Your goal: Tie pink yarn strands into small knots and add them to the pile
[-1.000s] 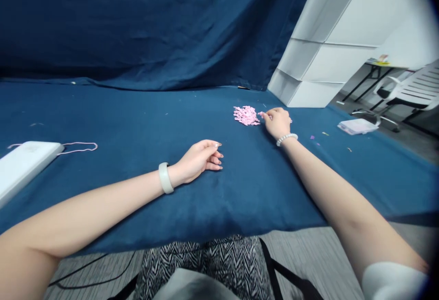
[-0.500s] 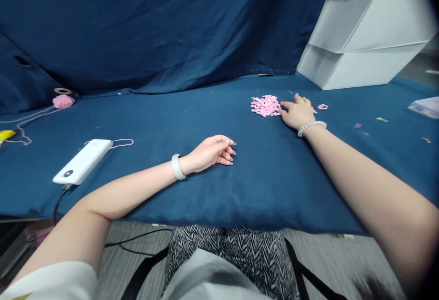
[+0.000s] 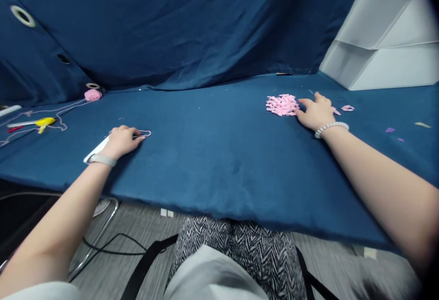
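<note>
My left hand (image 3: 121,141) lies over a white power bank (image 3: 95,150) near the front left of the blue-covered table (image 3: 212,153), its fingers curled round the device next to a thin pink yarn loop (image 3: 146,132). My right hand (image 3: 313,111) rests flat on the cloth at the right, fingers apart, its fingertips touching the right edge of a flat pink crocheted piece (image 3: 282,104). A small pink scrap (image 3: 347,108) lies just right of that hand.
At the far left are a pink yarn ball (image 3: 93,94), a tape ring (image 3: 92,85), loose yarn strands and a yellow tool (image 3: 44,121). A white shelf unit (image 3: 387,39) stands at the back right. Small scraps dot the right side. A blue backdrop hangs behind.
My left hand has moved from the table's middle leftward onto the white power bank. My right hand stays by the pink piece. The view has swung left.
</note>
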`<state>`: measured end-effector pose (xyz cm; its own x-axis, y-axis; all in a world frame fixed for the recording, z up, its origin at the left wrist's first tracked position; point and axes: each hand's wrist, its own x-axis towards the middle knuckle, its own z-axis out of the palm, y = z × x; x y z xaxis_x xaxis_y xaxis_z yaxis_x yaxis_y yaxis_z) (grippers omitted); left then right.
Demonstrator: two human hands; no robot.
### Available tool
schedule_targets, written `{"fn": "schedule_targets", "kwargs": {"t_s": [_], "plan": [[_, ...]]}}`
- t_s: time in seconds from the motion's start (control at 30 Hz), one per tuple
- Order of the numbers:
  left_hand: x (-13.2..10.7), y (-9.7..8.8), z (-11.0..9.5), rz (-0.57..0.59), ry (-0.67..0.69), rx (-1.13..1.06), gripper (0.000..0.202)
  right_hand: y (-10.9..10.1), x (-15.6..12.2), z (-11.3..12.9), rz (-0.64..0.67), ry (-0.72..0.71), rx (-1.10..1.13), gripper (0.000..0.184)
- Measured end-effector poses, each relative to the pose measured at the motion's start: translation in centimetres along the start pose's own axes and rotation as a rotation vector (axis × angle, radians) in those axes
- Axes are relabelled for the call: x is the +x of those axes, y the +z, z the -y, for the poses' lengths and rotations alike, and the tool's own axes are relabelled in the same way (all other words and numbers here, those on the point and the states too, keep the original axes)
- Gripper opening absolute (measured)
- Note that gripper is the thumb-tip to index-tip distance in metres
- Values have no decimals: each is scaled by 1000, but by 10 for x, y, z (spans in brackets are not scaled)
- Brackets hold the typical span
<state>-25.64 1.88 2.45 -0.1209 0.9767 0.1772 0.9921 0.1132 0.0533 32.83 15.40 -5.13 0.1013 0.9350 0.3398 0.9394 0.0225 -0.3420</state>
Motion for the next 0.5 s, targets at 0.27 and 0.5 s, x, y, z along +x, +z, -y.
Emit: {"fn": "schedule_targets", "kwargs": {"t_s": [0.27, 0.5], "plan": [[6, -2, -26, -142, -11, -181, 17, -1, -6, 4, -70, 15, 33, 50], [2, -91, -145, -285, 459, -1079, 13, -13, -18, 33, -302, -101, 118, 42]]}}
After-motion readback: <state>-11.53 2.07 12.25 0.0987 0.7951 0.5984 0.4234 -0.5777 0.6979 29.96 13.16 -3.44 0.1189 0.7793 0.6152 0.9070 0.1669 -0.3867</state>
